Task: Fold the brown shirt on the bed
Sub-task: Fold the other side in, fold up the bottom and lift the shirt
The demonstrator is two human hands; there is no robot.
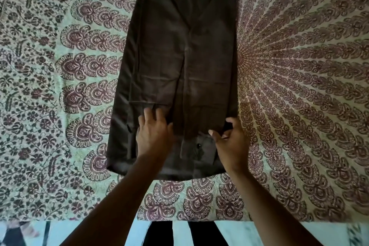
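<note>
The brown shirt (179, 56) lies flat on the bed as a long narrow strip, its sides folded in and its length running away from me. My left hand (152, 134) rests flat on the near part of the shirt, fingers spread. My right hand (229, 140) is at the shirt's near right edge with thumb and fingers curled, pinching the fabric by the collar area, where a small dark button (198, 145) shows.
The bed is covered by a patterned sheet (299, 66) with maroon and green peacock-feather motifs. Its near edge (179, 219) runs across the bottom of the view, with pale floor and my dark-clad legs below it.
</note>
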